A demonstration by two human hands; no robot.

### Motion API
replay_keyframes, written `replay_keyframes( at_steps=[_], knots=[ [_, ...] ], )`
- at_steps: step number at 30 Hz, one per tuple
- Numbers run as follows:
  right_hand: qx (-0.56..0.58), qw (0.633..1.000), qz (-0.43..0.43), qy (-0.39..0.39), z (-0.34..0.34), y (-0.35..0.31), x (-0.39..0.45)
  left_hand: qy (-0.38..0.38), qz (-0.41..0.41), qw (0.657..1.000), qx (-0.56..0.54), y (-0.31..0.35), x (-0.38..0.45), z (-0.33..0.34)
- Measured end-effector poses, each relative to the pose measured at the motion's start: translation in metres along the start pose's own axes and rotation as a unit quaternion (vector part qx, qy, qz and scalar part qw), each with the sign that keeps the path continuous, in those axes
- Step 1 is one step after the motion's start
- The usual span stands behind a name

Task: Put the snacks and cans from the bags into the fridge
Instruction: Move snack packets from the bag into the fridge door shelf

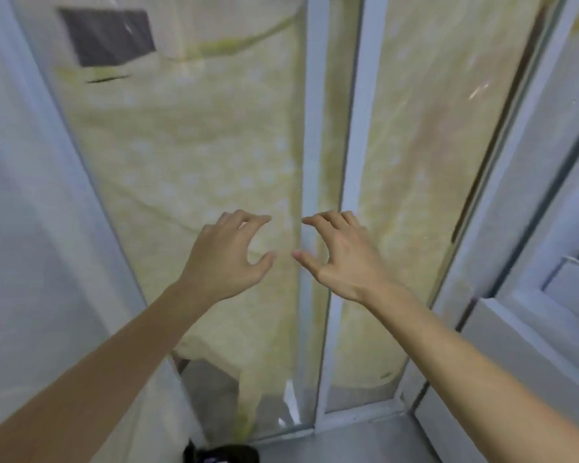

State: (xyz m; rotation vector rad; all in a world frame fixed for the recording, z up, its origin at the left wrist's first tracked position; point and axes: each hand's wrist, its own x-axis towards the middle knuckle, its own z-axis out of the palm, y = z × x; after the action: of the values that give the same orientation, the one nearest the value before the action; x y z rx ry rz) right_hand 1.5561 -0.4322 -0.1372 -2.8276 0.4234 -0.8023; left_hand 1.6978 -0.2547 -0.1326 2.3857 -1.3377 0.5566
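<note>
The left hand (228, 259) is reaching out with fingers loosely curled, holding nothing, in front of a glass door (188, 162) with yellowish cloth behind it. The right hand (338, 259) is mirroring it just beside the white door frame (351, 195), equally empty. No snacks, cans or bags are showing. Judging by this, the person is about to open the doors; next comes gripping an edge.

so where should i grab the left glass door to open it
Take the left door by its pale upright edge strip at the middle, where it meets the right door. No handle shows and the glass is flat. The left hand hangs closest, fingers spread, so hook fingertips on from the front.
</note>
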Motion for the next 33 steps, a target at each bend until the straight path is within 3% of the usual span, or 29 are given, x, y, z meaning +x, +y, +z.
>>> replay_keyframes(
  at_steps=[6,14,19,24,28,33],
  knots=[
    [0.046,0.992,-0.107,-0.055,0.082,-0.129,0.045,0.034,-0.122,0.992,0.025,-0.135,-0.089,-0.045],
    [0.120,0.957,-0.211,-0.157,0.211,-0.264,0.053,-0.008,-0.305,0.952,0.021,-0.266,-0.212,-0.052],
    [0.188,0.909,-0.292,-0.232,0.301,-0.339,0.030,-0.023,-0.420,0.907,-0.006,-0.308,-0.312,-0.037],
    [0.239,0.836,-0.368,-0.329,0.397,-0.396,-0.015,-0.033,-0.536,0.843,-0.015,-0.327,-0.408,0.007],
    [0.230,0.782,-0.400,-0.418,0.474,-0.423,-0.049,-0.079,-0.616,0.783,-0.036,-0.330,-0.461,0.065],
    [0.177,0.740,-0.435,-0.482,0.563,-0.426,-0.076,-0.118,-0.655,0.745,-0.043,-0.334,-0.508,0.135]
  ],
)
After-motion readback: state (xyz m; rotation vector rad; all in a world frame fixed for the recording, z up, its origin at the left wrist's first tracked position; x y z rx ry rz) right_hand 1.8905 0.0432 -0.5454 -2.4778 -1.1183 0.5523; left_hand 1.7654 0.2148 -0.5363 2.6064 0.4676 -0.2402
